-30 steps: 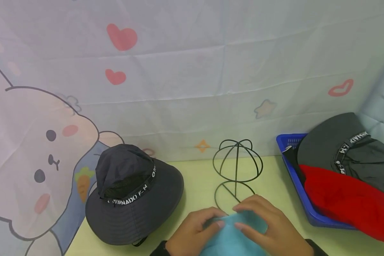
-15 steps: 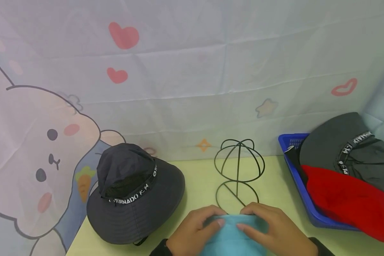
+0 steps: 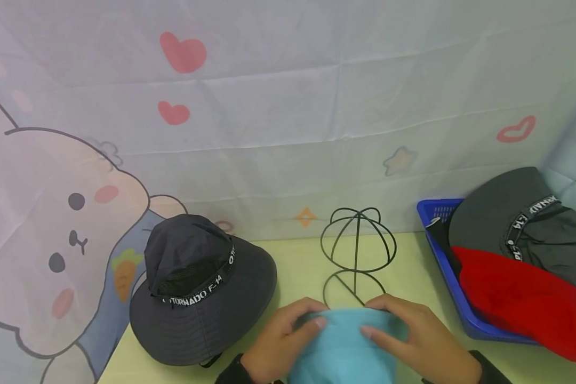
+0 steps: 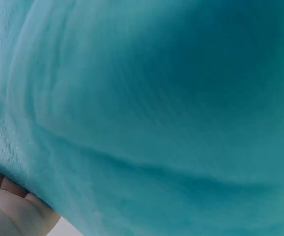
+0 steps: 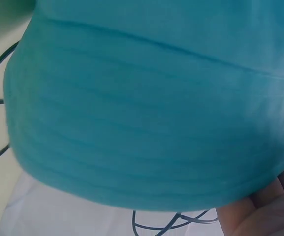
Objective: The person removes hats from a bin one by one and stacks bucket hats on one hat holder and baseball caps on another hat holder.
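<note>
Head view, from the left: a backdrop printed with a cartoon rabbit [image 3: 53, 240] hangs along the far side of the pale green table [image 3: 297, 266]; a dark bucket hat [image 3: 199, 288] sits at left, apart from the hands; the left hand [image 3: 280, 341] curls its fingers over the left side of a teal hat [image 3: 345, 346] at the near edge, thumb underneath as far as can be seen, so it grips the fabric rather than lying flat; the right hand [image 3: 415, 341] grips the right side the same way, fingertips resting on top; just beyond the hat stands a bare wire hat stand [image 3: 357, 250], its base ring almost touching the far edge of the teal cloth; further right a blue basket [image 3: 441, 266] holds a red hat [image 3: 518, 304] and a grey hat [image 3: 523, 224]. Judging by this, the hat is being shaped or readied in both hands, and the next move would call for lifting it clear of the table and bringing it up over the stand's dome without snagging the wires. Compared with a second ago, the hands have spread further apart along the hat, and more of its teal crown shows between them.
</note>
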Motion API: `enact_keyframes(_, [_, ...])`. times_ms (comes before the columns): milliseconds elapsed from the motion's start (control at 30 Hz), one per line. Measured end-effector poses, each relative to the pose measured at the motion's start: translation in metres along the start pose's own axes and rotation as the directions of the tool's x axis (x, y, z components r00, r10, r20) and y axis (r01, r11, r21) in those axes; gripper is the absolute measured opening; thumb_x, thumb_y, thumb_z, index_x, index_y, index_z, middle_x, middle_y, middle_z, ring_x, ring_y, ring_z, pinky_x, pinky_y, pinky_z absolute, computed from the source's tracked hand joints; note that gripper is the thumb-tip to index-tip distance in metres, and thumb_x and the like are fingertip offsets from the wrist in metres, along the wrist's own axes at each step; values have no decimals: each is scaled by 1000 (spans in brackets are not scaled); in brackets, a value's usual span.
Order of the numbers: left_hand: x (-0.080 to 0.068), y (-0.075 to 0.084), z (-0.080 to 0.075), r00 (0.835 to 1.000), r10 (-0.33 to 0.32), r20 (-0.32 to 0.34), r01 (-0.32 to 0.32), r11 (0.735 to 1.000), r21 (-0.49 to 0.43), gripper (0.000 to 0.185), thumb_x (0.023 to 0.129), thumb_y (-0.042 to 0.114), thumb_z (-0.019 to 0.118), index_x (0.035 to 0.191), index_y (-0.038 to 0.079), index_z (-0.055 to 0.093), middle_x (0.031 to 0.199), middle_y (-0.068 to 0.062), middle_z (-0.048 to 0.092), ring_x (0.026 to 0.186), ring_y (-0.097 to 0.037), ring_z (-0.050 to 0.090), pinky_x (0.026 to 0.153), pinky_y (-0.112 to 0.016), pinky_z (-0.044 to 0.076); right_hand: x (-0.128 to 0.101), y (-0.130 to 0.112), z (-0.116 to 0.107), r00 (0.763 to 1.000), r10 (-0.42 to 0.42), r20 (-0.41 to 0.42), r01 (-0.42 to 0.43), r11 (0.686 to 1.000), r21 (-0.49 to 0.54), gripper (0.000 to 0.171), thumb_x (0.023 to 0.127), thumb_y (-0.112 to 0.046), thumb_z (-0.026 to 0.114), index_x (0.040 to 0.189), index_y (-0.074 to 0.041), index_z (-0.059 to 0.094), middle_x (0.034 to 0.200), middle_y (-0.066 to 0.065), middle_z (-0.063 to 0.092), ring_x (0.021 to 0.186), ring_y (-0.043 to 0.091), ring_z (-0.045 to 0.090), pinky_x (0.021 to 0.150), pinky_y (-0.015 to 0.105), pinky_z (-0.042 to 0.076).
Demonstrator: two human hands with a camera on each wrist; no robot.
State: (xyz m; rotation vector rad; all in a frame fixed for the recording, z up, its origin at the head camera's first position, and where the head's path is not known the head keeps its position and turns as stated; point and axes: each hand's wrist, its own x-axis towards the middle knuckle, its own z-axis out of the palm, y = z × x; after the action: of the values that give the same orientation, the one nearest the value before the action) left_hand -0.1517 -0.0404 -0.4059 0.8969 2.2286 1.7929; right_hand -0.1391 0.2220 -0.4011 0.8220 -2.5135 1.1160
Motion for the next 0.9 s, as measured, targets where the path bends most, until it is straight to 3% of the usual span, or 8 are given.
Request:
enact_keyframes(233, [0,0,-5,998,47,-31,-50,992,-112,23,105,12,51,121,1,63,120,-25,62,107,-5,59,97,-22,48,1,4,-6,990,141,27,-141,990,13,23,93,-33,74,114,-31,64,105,-19,67,93,0,63,81,21,58])
enact_keyframes(333, [1,0,-8,998,54,-40,-59,988,-145,22,105,10,51,122,0,62,119,-27,61,106,-5,59,95,-23,49,1,9,-8,988,155,15,-155,988,2,23,93,-33,73,115,-30,65,107,-18,68,95,0,64,82,22,58])
enact_keyframes(433, [2,0,-11,998,49,-48,-56,983,-172,21,105,10,51,121,1,62,116,-23,62,104,-6,60,91,-23,51,2,16,-10,991,136,12,-136,990,36,22,94,-27,73,115,-29,66,107,-16,69,97,1,64,83,22,57])
enact_keyframes(533, [2,-1,-14,996,45,-71,-58,978,-200,23,105,10,51,122,-2,60,115,-12,63,103,-6,60,90,-23,51,3,26,-12,992,117,51,-123,981,149,21,96,-19,70,116,-24,65,108,-11,68,97,4,64,81,23,56])
enact_keyframes(633, [2,-2,-17,994,34,-105,-58,970,-236,26,105,9,50,124,-7,57,115,-1,61,104,-8,59,92,-24,50,4,35,-14,985,119,125,-153,937,313,19,99,-11,63,118,-14,63,103,-4,67,92,9,62,73,25,54])
enact_keyframes(767, [2,-3,-20,987,-42,-157,-5,958,-287,31,105,12,52,127,-9,53,112,5,61,103,-10,59,92,-24,49,6,46,-15,967,125,221,-214,869,445,16,102,-8,57,117,-3,59,92,-2,64,83,13,60,67,29,52])
enact_keyframes(900, [3,-4,-21,972,-107,-208,25,931,-364,25,105,15,52,127,3,55,108,8,62,98,-9,60,89,-25,51,8,53,-14,952,123,282,-255,826,502,15,104,-8,53,115,2,57,90,-4,65,85,13,62,73,29,54])
